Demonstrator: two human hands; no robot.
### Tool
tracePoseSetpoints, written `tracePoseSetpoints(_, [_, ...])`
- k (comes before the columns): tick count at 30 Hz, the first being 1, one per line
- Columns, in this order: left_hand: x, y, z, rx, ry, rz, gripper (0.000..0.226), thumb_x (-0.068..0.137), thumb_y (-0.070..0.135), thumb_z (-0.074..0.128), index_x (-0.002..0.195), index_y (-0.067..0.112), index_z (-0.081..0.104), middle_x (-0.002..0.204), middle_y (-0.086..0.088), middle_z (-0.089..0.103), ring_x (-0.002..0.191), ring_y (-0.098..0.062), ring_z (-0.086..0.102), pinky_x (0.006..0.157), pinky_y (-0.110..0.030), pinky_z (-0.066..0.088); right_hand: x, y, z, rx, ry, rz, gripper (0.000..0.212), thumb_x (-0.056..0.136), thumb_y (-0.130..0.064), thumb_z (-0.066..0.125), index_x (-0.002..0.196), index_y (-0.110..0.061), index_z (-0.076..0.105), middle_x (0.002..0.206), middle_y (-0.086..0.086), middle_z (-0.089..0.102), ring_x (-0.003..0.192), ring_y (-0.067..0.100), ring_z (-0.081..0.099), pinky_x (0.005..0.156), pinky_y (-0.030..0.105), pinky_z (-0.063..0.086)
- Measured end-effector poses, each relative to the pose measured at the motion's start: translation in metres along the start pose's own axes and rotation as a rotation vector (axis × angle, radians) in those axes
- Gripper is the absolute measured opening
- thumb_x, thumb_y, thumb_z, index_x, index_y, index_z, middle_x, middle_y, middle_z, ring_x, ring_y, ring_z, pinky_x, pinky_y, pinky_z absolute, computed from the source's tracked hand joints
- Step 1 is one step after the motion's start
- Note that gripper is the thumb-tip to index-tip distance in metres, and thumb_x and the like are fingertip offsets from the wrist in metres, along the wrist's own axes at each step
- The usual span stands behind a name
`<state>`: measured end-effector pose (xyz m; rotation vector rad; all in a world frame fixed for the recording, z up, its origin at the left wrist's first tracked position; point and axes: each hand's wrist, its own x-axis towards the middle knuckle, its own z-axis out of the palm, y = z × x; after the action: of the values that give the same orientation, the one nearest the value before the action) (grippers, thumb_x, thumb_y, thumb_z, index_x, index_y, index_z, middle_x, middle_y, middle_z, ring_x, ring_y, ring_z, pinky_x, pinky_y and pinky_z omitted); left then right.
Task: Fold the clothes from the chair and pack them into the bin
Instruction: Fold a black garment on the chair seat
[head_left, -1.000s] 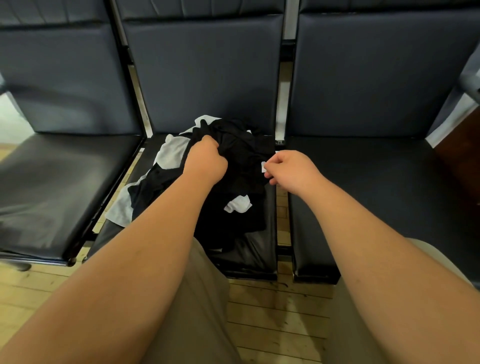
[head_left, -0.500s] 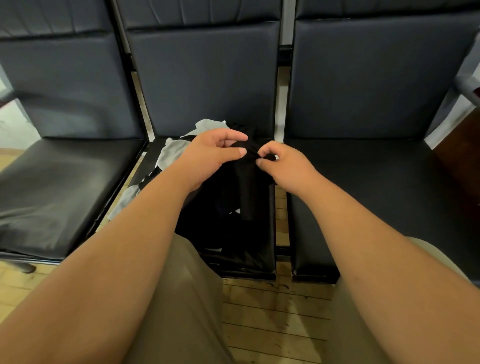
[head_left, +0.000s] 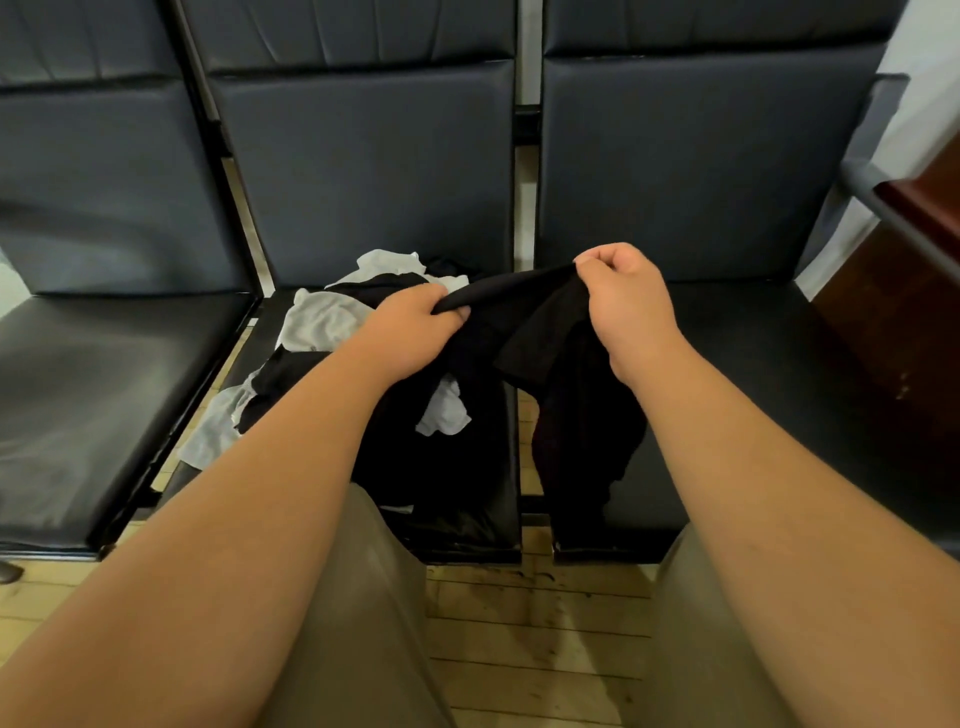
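Left hand (head_left: 410, 332): clamped on the low end of the garment (head_left: 524, 322) edge, fingers curled round the cloth.
Right hand (head_left: 623, 306): pinches the high end, up and right of the left hand.
Garment: top edge taut between the hands, long axis rising rightward; the rest hangs below the right hand.
Pile (head_left: 317, 325): black and white clothes under and left of the left hand.
Room: seat (head_left: 769, 374) pad spreads right of the right hand; its front edge lies below the wrist.

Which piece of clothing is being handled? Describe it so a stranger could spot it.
On the middle chair of three dark padded ones lies a heap of black and white clothes. The black garment is the one piece held above that heap, stretched between the left hand and right hand, its tail hanging over the gap beside the right chair.
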<state>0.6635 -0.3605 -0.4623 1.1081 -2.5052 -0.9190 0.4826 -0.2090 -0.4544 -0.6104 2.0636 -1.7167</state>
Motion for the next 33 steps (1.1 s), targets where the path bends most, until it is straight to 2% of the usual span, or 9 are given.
tracePoseSetpoints(2, [-0.001, 0.006, 0.010, -0.069, -0.024, 0.022, 0.024, 0.100, 0.049, 0.065, 0.108, 0.026, 0.062, 0.100, 0.006, 0.067, 0.094, -0.012, 0.063, 0.077, -0.027, 0.045, 0.003, 0.002, -0.009, 0.039, 0.013, 0.053, 0.014, 0.104, -0.029, 0.058, 0.109, -0.027, 0.072, 0.108, -0.007, 0.070, 0.099, 0.012, 0.064, 0.082, 0.030, 0.056])
tracePoseSetpoints(5, [-0.001, 0.018, 0.025, 0.108, -0.042, 0.239, 0.060, 0.089, 0.053, 0.076, 0.140, 0.032, 0.050, 0.128, 0.005, 0.054, 0.121, -0.017, 0.051, 0.105, -0.037, 0.045, 0.006, 0.005, -0.021, 0.110, 0.035, 0.122, 0.013, 0.101, -0.030, 0.063, 0.108, -0.030, 0.075, 0.113, -0.006, 0.072, 0.108, 0.016, 0.067, 0.096, 0.041, 0.060])
tracePoseSetpoints(7, [-0.004, 0.033, 0.036, 0.118, -0.093, 0.393, 0.072, 0.079, 0.053, 0.084, 0.140, 0.036, 0.048, 0.130, 0.010, 0.047, 0.126, -0.017, 0.045, 0.112, -0.041, 0.043, 0.007, 0.006, -0.028, 0.142, 0.031, 0.161, 0.012, 0.099, -0.031, 0.067, 0.107, -0.031, 0.077, 0.115, -0.005, 0.074, 0.110, 0.018, 0.069, 0.100, 0.045, 0.060])
tracePoseSetpoints(10, [-0.007, 0.054, 0.060, 0.155, -0.211, 0.440, 0.074, 0.070, 0.055, 0.088, 0.128, 0.032, 0.049, 0.123, 0.012, 0.047, 0.118, -0.016, 0.046, 0.100, -0.035, 0.045, 0.007, 0.007, -0.035, 0.185, -0.004, 0.193, 0.013, 0.099, -0.027, 0.071, 0.110, -0.029, 0.077, 0.116, 0.001, 0.075, 0.110, 0.022, 0.072, 0.098, 0.048, 0.062])
tracePoseSetpoints(15, [0.012, 0.063, 0.079, 0.208, -0.144, 0.392, 0.030, 0.088, 0.034, 0.082, 0.094, 0.023, 0.055, 0.103, 0.004, 0.050, 0.100, -0.022, 0.059, 0.081, -0.030, 0.042, 0.006, 0.007, -0.052, 0.163, 0.003, 0.187, 0.017, 0.100, -0.022, 0.070, 0.114, -0.028, 0.078, 0.116, 0.000, 0.076, 0.110, 0.019, 0.072, 0.097, 0.044, 0.062])
tracePoseSetpoints(20, [0.018, 0.063, 0.070, -0.092, -0.204, 0.244, 0.027, 0.086, 0.045, 0.085, 0.083, 0.025, 0.068, 0.089, 0.007, 0.070, 0.083, -0.010, 0.068, 0.077, -0.027, 0.055, 0.011, 0.010, -0.077, 0.034, 0.095, 0.136, 0.019, 0.100, -0.022, 0.066, 0.110, -0.033, 0.078, 0.111, -0.007, 0.075, 0.107, 0.013, 0.070, 0.091, 0.034, 0.060])
tracePoseSetpoints(25, [0.020, 0.064, 0.067, -0.524, -0.173, 0.225, 0.031, 0.096, 0.053, 0.072, 0.086, 0.024, 0.066, 0.081, 0.006, 0.061, 0.079, -0.010, 0.056, 0.080, -0.033, 0.050, 0.013, 0.017, -0.093, -0.347, 0.133, 0.053, 0.026, 0.097, -0.018, 0.057, 0.100, -0.035, 0.076, 0.102, -0.012, 0.071, 0.088, 0.008, 0.067, 0.064, 0.023, 0.046])
tracePoseSetpoints(29, [0.018, 0.067, 0.070, -0.573, -0.147, 0.132, 0.055, 0.087, 0.075, 0.065, 0.089, 0.020, 0.069, 0.084, -0.003, 0.061, 0.082, -0.021, 0.057, 0.087, -0.055, 0.056, 0.002, 0.013, -0.089, -0.457, -0.010, 0.022, 0.032, 0.095, -0.018, 0.053, 0.101, -0.038, 0.076, 0.090, -0.012, 0.074, 0.066, 0.004, 0.064, 0.057, 0.022, 0.045])
tracePoseSetpoints(33, [0.014, 0.072, 0.069, -0.700, -0.190, 0.052, 0.064, 0.086, 0.071, 0.072, 0.100, 0.008, 0.072, 0.094, -0.021, 0.069, 0.086, -0.031, 0.066, 0.096, -0.062, 0.057, -0.012, 0.001, -0.079, -0.233, -0.432, -0.018, 0.049, 0.097, -0.016, 0.060, 0.140, -0.039, 0.063, 0.126, -0.018, 0.069, 0.114, -0.003, 0.064, 0.092, 0.020, 0.046])
